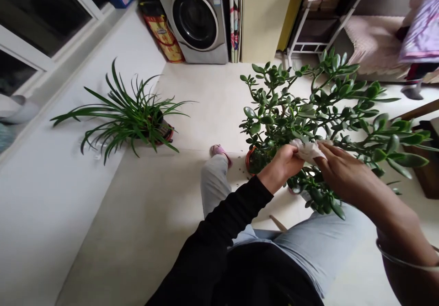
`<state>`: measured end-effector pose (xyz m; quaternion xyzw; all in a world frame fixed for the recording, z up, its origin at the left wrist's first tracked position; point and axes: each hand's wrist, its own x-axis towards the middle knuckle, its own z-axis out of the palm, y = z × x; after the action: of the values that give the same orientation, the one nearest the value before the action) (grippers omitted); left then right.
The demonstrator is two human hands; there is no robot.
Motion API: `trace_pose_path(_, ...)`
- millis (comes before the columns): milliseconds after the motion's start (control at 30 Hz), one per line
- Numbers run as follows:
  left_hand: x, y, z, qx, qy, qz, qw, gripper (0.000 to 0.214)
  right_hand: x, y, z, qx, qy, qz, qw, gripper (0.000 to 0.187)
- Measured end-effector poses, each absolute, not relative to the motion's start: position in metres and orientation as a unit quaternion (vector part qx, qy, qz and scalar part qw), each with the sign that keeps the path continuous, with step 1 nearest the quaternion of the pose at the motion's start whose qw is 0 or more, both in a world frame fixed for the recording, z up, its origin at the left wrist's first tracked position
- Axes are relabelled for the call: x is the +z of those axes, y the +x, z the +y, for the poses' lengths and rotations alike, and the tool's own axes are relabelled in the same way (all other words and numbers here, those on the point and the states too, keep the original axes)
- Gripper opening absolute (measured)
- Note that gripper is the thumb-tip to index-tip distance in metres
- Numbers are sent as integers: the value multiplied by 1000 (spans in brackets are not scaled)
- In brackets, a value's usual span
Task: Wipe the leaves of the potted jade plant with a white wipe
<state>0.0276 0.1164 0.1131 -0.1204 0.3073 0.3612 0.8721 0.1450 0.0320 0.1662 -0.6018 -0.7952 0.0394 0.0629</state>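
My left hand (281,164), at the end of a black sleeve, and my right hand (346,173) pinch a crumpled white cloth (307,151) between them. The cloth lies among the thick-leaved branches of a jade plant (308,104), and leaves press close around both hands. A thin metal bangle (404,261) circles my right forearm. The plant's terracotta pot (251,160) shows only at its rim, just left of my left hand; the rest is hidden by foliage.
A spider plant (126,118) in a pot stands on the tiled floor to the left. My grey-trousered legs and slippered foot (219,153) lie below the hands. A front-loading washing machine (194,20) stands ahead, and a white metal rack (308,36) stands behind the jade plant.
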Motion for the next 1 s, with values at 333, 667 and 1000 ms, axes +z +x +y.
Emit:
trace_pose_path(333,92,32,125,341,-137,346,863,25,113,160,64,53,-575,-816,19,59)
trace_pose_path(667,101,29,133,325,-164,329,871,36,101,161,93,13,-513,-858,17,55)
trace_pose_path(1000,104,34,136,332,-161,313,875,37,92,167,88,33,-521,-852,44,57)
